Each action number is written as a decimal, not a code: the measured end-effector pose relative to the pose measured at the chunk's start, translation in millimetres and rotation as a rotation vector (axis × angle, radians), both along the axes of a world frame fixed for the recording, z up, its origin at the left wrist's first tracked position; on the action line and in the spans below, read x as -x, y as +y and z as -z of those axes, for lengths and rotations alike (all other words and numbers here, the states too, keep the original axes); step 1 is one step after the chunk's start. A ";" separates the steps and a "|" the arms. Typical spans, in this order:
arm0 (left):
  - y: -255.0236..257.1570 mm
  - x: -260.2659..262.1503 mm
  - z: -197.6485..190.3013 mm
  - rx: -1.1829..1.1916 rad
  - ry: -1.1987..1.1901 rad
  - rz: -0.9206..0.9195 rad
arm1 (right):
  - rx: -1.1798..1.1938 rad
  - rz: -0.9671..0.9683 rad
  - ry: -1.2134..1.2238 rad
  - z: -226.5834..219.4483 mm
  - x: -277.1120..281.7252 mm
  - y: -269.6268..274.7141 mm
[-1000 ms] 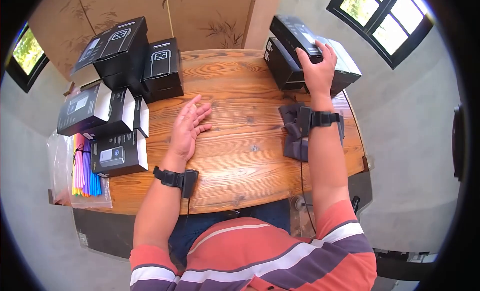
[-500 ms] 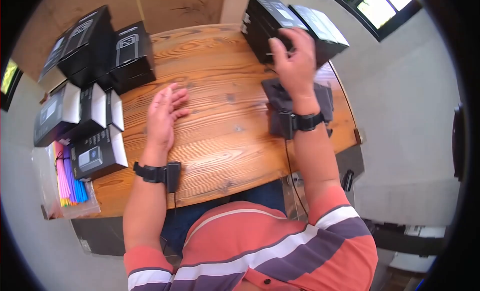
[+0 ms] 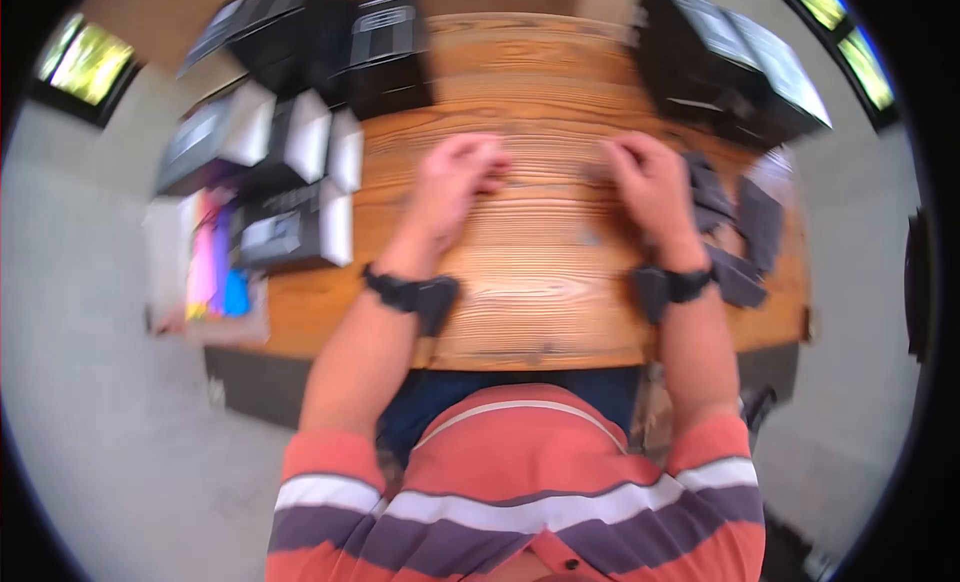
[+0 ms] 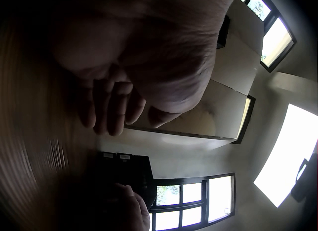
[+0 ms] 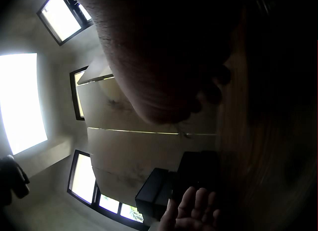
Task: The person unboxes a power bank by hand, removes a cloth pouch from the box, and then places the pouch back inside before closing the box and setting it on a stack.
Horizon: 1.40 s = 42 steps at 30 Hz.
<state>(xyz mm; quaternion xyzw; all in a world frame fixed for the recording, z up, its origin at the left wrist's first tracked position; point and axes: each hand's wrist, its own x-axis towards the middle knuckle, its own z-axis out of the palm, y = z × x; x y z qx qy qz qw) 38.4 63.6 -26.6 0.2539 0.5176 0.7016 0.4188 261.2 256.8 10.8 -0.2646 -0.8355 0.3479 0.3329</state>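
Above the middle of the wooden table [image 3: 540, 242], my left hand [image 3: 450, 187] is held with loosely bent fingers and nothing in it. My right hand [image 3: 652, 187] is across from it, fingers loosely curled and also holding nothing, just left of some dark grey cloth pieces [image 3: 738, 277]. In the left wrist view, the fingers [image 4: 117, 109] hang relaxed over the wood. Shadow hides most of the right palm in the right wrist view. Two black boxes [image 3: 690, 92] sit side by side at the far right, beyond that hand.
Large black boxes [image 3: 385, 57] stand at the back left. In front of them are several smaller black boxes with white sides [image 3: 335, 222]. A clear bag of coloured sticks [image 3: 210, 262] lies at the left edge. A folding screen [image 5: 129, 146] is behind the table.
My right hand has come away from the black boxes at the right and back toward the table's middle. The head view has turned, and two boxes at right now sit side by side.
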 end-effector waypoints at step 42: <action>-209.2 129.6 -161.7 -0.262 0.551 -0.745 | 0.141 -0.035 0.001 17.2 4.4 4.6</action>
